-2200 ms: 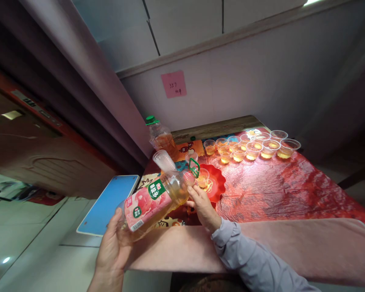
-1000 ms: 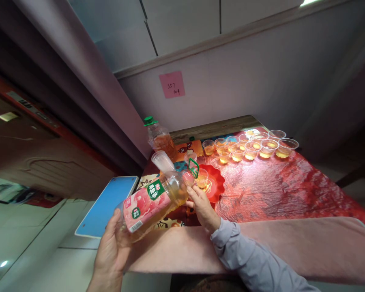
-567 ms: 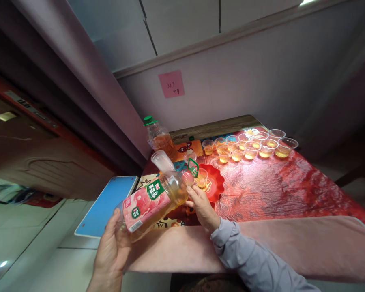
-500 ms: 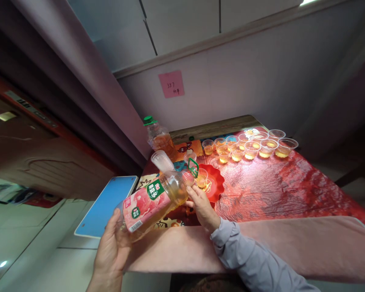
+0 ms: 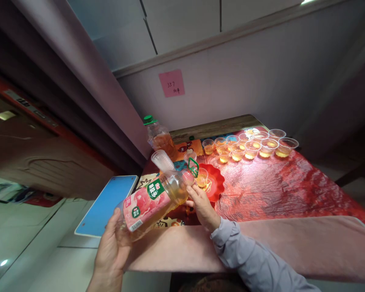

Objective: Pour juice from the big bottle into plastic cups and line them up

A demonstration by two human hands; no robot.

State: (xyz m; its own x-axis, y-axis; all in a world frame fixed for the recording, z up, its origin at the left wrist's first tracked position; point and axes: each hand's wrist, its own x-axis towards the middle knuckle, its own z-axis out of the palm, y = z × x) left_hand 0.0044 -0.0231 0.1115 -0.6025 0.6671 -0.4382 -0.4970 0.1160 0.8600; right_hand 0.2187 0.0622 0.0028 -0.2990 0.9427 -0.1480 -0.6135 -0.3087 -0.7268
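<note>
Left hand wrapped round the base of the juice bottle, lower centre of frame. The bottle is tipped over, mouth toward one small cup on the red plate. Right hand curled at the neck; whether it grips neck or cup, cannot tell.

Bottle part full: probably slick, weight shifting; best held at base and neck.

Counts: two bottles, the second bottle capped and upright; about eleven filled cups upper right on the desk; one stack of empties.

Pale wall with pink note, glossy tiled floor — dark reddish door, wooden table
</note>
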